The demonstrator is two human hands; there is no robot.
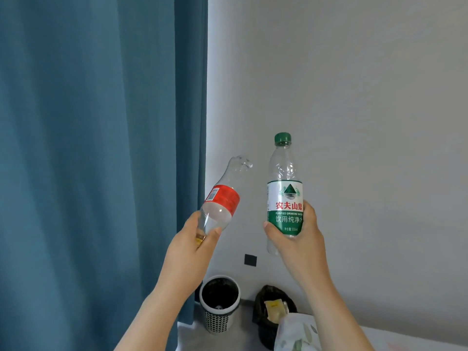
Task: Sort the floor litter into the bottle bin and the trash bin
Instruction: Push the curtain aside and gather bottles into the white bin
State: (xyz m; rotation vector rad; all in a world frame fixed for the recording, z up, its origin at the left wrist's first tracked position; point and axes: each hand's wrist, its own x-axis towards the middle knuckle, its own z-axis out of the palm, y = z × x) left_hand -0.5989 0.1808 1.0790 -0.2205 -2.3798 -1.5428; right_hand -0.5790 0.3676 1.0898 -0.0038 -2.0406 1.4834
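Head view, single frame. Item 1: left hand [193, 243], raised in front of the curtain edge, fingers and thumb wrapped round the base of a clear plastic bottle with a red label [222, 198]; this bottle is tilted, its neck pointing up and to the right, and whether it has a cap cannot be told. Item 2: right hand [297, 236], raised at about the same height, gripping the lower half of a clear bottle with a green-and-white label [285, 193]; this bottle is upright, with its green cap [283, 138] on. The two bottles are held apart, both in the air above the bins. Item 3: round white-rimmed bin [217, 323], dark liner, perforated lower wall, standing on the grey floor [192, 335] beside the curtain. Item 4: black-bagged bin [263, 300], just to its right, with a yellow piece [273, 306] inside. Item 5: leaf-patterned white fabric [296, 333], overlapping the front of the black bin. Surroundings: blue curtain [101, 148], pale wall [367, 97], small black square [250, 260] on the wall.
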